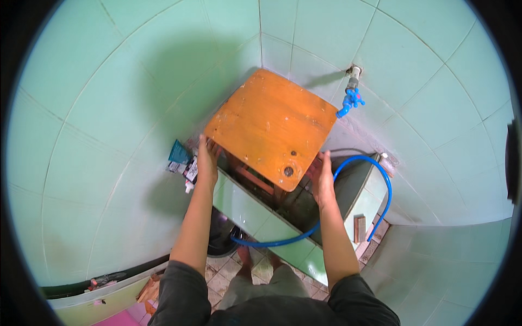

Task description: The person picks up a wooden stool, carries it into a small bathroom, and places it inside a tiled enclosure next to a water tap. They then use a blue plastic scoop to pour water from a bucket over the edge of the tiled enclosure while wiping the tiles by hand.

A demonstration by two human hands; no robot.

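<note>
A wooden stool (272, 122) with a worn orange square top fills the middle of the view, tilted slightly, with its legs over a tiled basin (247, 209). Two dark round marks show near its front corner. At the left corner of the seat, my left hand (207, 160) grips the edge, its fingers reaching underneath. My right hand (323, 182) holds the opposite side near the right corner, its fingers partly hidden beneath the seat. Most of the legs are covered by the top, so whether they touch the basin floor I cannot tell.
A blue tap (350, 100) juts from the wall at back right. A blue hose (390, 190) loops over the basin rim beside a small wooden block (359, 228). Teal and white tubes (179, 153) lie by the left wall. A black bucket (218, 239) stands near my feet.
</note>
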